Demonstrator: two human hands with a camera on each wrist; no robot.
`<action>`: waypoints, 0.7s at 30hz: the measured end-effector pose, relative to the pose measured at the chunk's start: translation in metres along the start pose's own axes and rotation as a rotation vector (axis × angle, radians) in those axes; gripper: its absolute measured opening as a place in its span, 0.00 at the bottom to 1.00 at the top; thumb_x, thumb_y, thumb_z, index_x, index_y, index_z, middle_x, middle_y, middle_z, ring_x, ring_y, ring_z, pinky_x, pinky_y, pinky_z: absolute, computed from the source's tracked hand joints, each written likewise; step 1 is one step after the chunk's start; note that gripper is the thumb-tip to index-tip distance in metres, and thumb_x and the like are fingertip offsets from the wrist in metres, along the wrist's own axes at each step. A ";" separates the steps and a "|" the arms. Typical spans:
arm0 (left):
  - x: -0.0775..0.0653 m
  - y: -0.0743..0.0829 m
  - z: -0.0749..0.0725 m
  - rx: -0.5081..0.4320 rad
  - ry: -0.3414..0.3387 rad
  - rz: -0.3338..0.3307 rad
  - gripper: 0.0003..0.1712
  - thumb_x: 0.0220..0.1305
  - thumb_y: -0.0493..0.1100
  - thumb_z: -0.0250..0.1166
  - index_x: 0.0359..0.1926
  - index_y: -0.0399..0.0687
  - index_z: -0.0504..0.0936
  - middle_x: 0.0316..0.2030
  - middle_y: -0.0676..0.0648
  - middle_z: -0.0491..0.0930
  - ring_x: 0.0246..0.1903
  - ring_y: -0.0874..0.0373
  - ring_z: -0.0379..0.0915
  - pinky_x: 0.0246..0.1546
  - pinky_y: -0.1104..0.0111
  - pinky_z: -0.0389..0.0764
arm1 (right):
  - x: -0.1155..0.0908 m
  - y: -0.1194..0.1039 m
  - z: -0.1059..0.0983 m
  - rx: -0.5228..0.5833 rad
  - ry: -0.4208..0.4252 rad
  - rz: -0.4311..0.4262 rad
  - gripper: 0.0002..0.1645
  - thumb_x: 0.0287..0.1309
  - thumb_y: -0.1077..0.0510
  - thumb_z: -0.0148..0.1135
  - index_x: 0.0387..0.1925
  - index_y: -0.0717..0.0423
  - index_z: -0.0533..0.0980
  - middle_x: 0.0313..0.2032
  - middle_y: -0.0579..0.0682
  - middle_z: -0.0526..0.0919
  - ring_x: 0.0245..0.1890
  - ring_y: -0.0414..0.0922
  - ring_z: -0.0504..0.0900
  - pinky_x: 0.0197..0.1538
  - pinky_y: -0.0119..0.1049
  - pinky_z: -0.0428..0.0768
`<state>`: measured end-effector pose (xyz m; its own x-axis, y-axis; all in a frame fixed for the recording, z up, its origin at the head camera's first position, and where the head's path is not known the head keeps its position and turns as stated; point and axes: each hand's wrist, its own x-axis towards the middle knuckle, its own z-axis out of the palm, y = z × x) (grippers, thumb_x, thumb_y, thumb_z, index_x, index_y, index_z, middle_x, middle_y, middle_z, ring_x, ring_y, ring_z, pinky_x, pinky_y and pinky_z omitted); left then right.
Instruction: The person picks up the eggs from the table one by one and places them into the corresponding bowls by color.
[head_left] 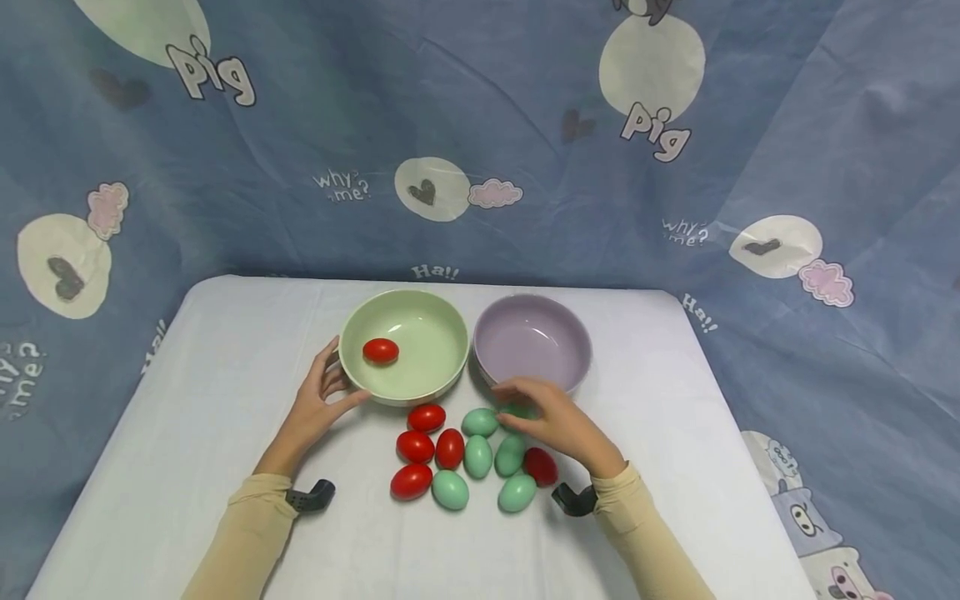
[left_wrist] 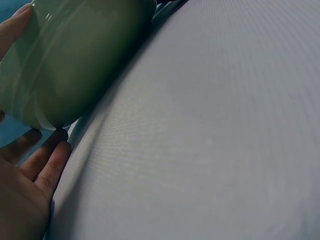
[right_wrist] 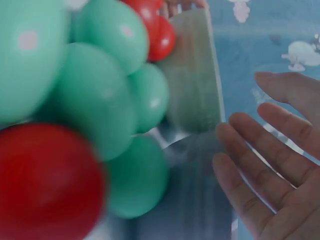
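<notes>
A pale green bowl (head_left: 450, 379) stands on the table with one red egg-shaped piece (head_left: 381, 351) inside. Beside its left side is my left hand (head_left: 318, 408), fingers spread and fingertips touching the bowl's outside; the thumb lies along the front. Just right of it stands a purple bowl (head_left: 532, 342) with nothing in it. My right hand (head_left: 558, 421) hovers at that bowl's front edge, above the green egg-shaped pieces (head_left: 478, 457), fingers loosely extended and holding nothing. It partly hides one green piece (head_left: 519, 409). In the right wrist view, the palm (right_wrist: 285, 205) is bare.
Several red pieces (head_left: 415, 447) lie in front of the green bowl, left of the green ones. A single red piece (head_left: 541, 467) sits at the right of the group, near the right wrist camera (head_left: 575, 500). A blue printed cloth (head_left: 480, 100) hangs behind the white table (head_left: 225, 350).
</notes>
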<state>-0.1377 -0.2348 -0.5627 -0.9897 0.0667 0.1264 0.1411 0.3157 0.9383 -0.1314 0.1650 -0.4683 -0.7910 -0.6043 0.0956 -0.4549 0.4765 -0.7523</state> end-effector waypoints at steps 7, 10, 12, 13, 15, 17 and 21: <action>0.001 0.000 0.000 0.000 0.000 0.006 0.62 0.61 0.39 0.76 0.84 0.62 0.44 0.78 0.37 0.58 0.58 0.80 0.68 0.60 0.86 0.75 | -0.030 0.020 0.005 0.021 0.060 -0.001 0.23 0.61 0.60 0.73 0.57 0.60 0.81 0.51 0.55 0.89 0.52 0.50 0.88 0.56 0.48 0.87; 0.001 -0.001 0.000 -0.002 -0.001 -0.002 0.62 0.61 0.39 0.76 0.84 0.62 0.44 0.78 0.36 0.59 0.58 0.80 0.68 0.60 0.86 0.75 | -0.041 0.027 0.006 0.015 0.066 0.013 0.23 0.62 0.59 0.73 0.57 0.62 0.80 0.52 0.55 0.88 0.52 0.51 0.87 0.55 0.49 0.88; 0.001 -0.001 0.000 -0.001 -0.001 -0.007 0.62 0.61 0.39 0.76 0.84 0.62 0.44 0.78 0.37 0.59 0.58 0.80 0.68 0.60 0.87 0.75 | -0.048 0.031 0.007 0.001 0.074 0.031 0.23 0.62 0.58 0.73 0.56 0.61 0.80 0.52 0.55 0.88 0.52 0.51 0.87 0.55 0.49 0.88; 0.001 -0.001 0.000 -0.001 -0.001 -0.008 0.62 0.61 0.39 0.76 0.84 0.62 0.44 0.78 0.37 0.58 0.58 0.80 0.68 0.59 0.87 0.74 | -0.051 0.033 0.007 -0.005 0.077 0.039 0.23 0.62 0.58 0.73 0.56 0.60 0.81 0.52 0.55 0.88 0.52 0.51 0.87 0.55 0.48 0.88; 0.001 -0.001 0.000 -0.002 -0.001 -0.011 0.62 0.61 0.39 0.76 0.84 0.62 0.44 0.79 0.37 0.58 0.58 0.80 0.68 0.59 0.87 0.74 | -0.056 0.037 0.008 -0.023 0.082 0.058 0.23 0.61 0.57 0.74 0.56 0.60 0.81 0.52 0.55 0.88 0.52 0.50 0.87 0.54 0.47 0.89; 0.001 -0.001 0.001 -0.003 0.001 -0.009 0.62 0.61 0.39 0.76 0.84 0.62 0.44 0.79 0.37 0.58 0.58 0.79 0.68 0.59 0.87 0.74 | -0.062 0.041 0.009 -0.040 0.084 0.073 0.22 0.60 0.57 0.74 0.55 0.60 0.81 0.52 0.54 0.88 0.52 0.50 0.87 0.54 0.46 0.89; 0.001 0.000 0.001 -0.004 0.003 -0.008 0.62 0.61 0.39 0.76 0.84 0.63 0.44 0.79 0.39 0.57 0.59 0.80 0.68 0.60 0.87 0.74 | -0.070 0.046 0.011 -0.063 0.081 0.095 0.22 0.58 0.58 0.75 0.53 0.59 0.83 0.50 0.52 0.89 0.49 0.50 0.88 0.54 0.42 0.89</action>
<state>-0.1385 -0.2337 -0.5634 -0.9909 0.0617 0.1195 0.1329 0.3119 0.9408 -0.0921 0.2222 -0.5171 -0.8611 -0.5020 0.0807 -0.3994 0.5696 -0.7183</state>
